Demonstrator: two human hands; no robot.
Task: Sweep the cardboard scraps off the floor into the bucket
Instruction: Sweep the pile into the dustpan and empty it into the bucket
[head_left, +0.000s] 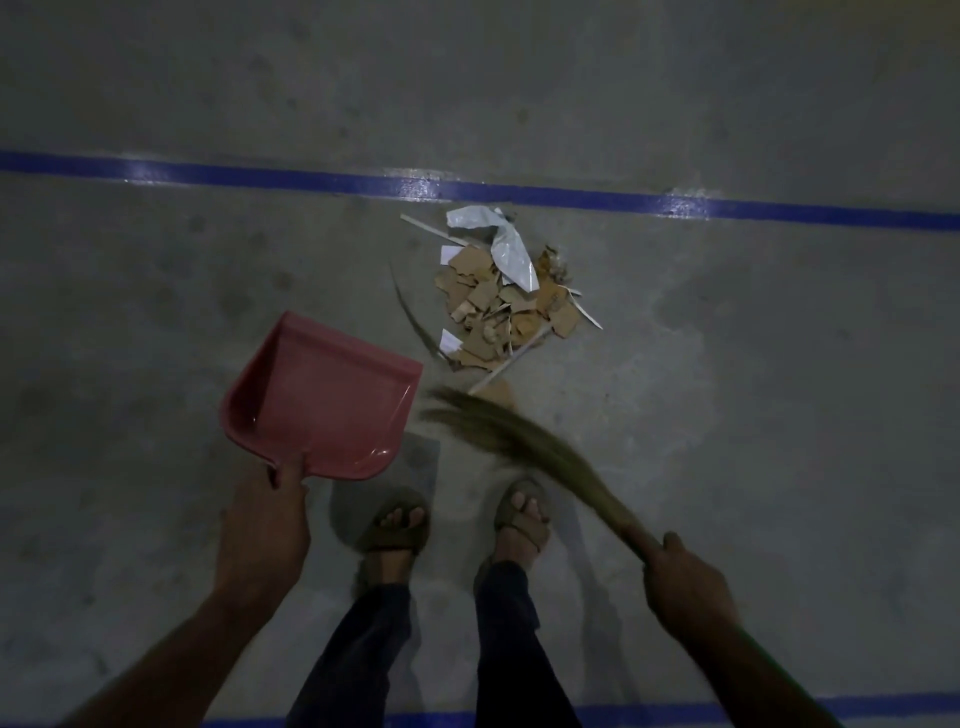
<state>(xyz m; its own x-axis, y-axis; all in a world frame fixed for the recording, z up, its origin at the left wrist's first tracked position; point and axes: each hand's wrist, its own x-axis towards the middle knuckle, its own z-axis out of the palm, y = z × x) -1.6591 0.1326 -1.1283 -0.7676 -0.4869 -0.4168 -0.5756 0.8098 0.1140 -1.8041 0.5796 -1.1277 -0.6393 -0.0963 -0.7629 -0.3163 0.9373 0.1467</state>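
Observation:
A heap of brown cardboard scraps (498, 306) lies on the grey concrete floor, just below a blue floor line. A crumpled white plastic piece (506, 244) rests on the heap's far side, and thin white strips stick out around it. My left hand (270, 525) grips the handle of a pink dustpan (322, 400), which hangs tilted above the floor to the left of the heap. My right hand (685, 587) grips a soft grass broom (524, 447). Its blurred bristle tips lie just below the heap. No bucket is in view.
My two feet in sandals (457, 525) stand between the hands, below the heap. A blue tape line (260, 176) crosses the floor behind the heap, and another blue line (675, 709) runs along the bottom edge. The light is dim.

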